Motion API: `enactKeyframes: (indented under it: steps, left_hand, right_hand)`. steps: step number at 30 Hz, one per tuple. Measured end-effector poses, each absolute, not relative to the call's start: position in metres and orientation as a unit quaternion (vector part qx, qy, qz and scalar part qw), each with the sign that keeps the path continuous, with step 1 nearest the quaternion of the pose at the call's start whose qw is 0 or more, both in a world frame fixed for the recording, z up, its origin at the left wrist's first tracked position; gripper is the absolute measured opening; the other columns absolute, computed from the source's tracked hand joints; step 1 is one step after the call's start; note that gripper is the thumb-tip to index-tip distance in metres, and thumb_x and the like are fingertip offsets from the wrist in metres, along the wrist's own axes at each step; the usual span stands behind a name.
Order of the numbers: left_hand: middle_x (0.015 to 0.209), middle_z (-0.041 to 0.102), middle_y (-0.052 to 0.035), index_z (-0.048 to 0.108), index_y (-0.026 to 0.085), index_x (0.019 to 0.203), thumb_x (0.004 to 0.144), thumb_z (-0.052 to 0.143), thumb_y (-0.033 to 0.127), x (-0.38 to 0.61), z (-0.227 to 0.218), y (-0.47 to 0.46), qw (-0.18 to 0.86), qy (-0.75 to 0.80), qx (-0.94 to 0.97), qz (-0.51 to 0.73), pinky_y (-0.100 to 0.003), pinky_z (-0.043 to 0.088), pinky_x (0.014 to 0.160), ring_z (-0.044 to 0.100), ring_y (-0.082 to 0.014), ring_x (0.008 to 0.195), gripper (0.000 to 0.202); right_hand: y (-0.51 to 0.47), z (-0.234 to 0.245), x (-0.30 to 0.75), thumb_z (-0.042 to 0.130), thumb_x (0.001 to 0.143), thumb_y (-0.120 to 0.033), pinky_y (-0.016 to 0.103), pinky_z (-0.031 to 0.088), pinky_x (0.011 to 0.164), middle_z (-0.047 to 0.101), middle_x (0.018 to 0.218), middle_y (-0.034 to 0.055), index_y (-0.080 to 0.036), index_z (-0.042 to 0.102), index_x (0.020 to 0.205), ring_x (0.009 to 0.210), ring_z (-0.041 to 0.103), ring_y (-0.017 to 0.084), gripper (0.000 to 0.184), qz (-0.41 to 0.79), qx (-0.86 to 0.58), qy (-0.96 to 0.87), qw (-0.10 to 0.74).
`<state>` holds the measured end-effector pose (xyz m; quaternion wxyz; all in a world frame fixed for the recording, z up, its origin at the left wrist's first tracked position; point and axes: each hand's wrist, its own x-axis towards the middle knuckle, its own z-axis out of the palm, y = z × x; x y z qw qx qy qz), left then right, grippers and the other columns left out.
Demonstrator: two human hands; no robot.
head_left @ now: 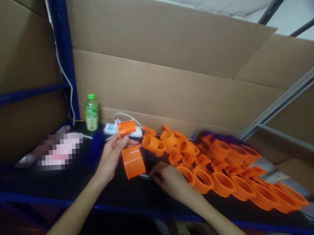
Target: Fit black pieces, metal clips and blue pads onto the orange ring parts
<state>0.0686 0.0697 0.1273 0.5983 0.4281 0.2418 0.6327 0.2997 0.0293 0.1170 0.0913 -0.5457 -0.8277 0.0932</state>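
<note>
Rows of orange parts (232,169) lie right on the dark table (116,196); left of them, our left hand (112,154) pinches an orange piece (134,162). We cannot tell our right hand's (167,178) grip.

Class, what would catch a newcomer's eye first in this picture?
The spread of orange parts, crowding the right side of the black tabletop, stands out first. Next comes the orange piece held in the left hand, near the centre. Behind, farther left, stands a green-capped bottle.
</note>
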Motion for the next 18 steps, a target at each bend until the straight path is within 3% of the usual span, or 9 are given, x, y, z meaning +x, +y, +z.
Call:
enactKeyframes:
  steps: [5,13,18]
  left_hand:
    - [0.101,0.078,-0.0132,0.065,0.015,0.119,0.086,0.071,0.046,0.069,0.128,0.07,0.594,0.247,0.441,0.626,-0.041,0.056,0.088,0.074,-0.0294,0.097,0.046]
    - [0.1,0.078,-0.0133,0.069,0.015,0.103,0.087,0.069,0.046,0.069,0.124,0.069,0.604,0.248,0.465,0.599,-0.036,0.057,0.08,0.074,-0.0258,0.088,0.034]
    - [0.094,0.077,-0.0135,0.069,0.014,0.094,0.089,0.066,0.047,0.07,0.119,0.068,0.612,0.246,0.491,0.569,-0.037,0.056,0.081,0.075,-0.0269,0.085,0.034]
  right_hand:
    - [0.031,0.128,0.302,0.057,0.083,-0.013,0.029,0.048,0.074,0.068,0.09,0.0032,-0.02,0.066,0.087,0.081,0.063,0.018,0.013,0.133,-0.547,-0.811,0.158]
    - [0.033,0.178,0.305,0.054,0.094,-0.037,0.027,0.047,0.068,0.064,0.084,0.0023,-0.02,0.061,0.085,0.076,0.059,0.016,0.021,0.203,-0.524,-0.743,0.364]
    - [0.027,0.204,0.297,0.059,0.093,-0.043,0.024,0.044,0.06,0.064,0.083,0.002,-0.02,0.062,0.086,0.072,0.058,0.014,0.024,0.201,-0.53,-0.726,0.391]
